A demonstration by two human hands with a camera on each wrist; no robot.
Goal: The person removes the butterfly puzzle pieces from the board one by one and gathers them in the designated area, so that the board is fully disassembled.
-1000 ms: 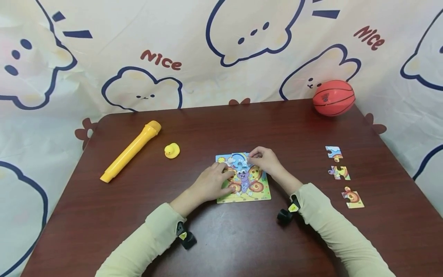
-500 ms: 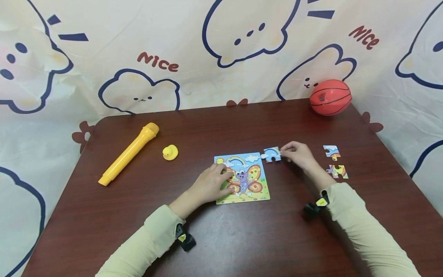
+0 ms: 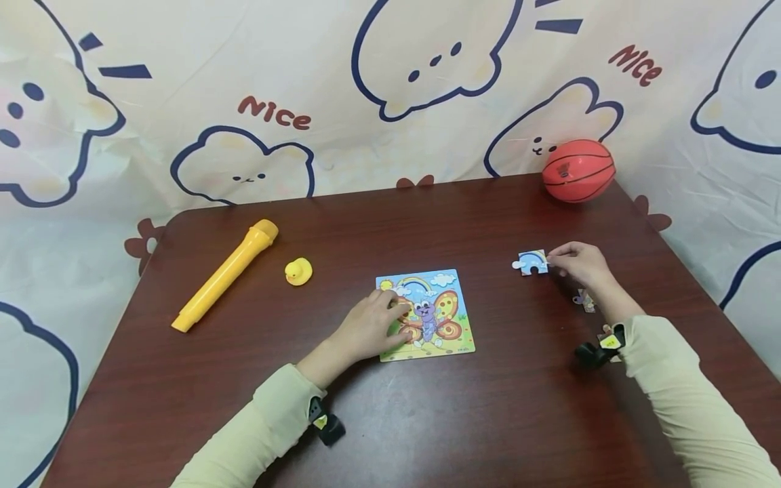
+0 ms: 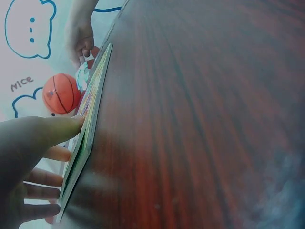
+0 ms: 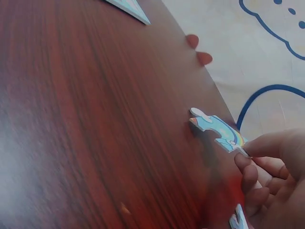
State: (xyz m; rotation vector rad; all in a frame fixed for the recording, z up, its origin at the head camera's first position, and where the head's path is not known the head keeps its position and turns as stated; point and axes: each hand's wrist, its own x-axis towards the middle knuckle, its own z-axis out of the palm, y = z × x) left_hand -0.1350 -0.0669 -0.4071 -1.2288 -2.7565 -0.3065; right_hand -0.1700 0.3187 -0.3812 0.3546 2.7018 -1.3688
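Note:
My left hand rests on the left side of a butterfly puzzle board, fingers spread and touching its surface; the left wrist view shows the thumb on the board too. Off to the board's right, my right hand pinches a light-blue puzzle piece with a rainbow by its right edge. In the right wrist view the puzzle piece is tilted above the table. Another puzzle piece with purple on it lies near the right forearm. A further one is mostly hidden behind the wrist camera.
A yellow toy microphone and a yellow rubber duck lie on the left of the dark wooden table. At the back right corner sits a red toy basketball. A printed cloth hangs behind the table.
My right hand has carried the rainbow puzzle piece from over the board's top edge out to the right. My left hand stays on the board.

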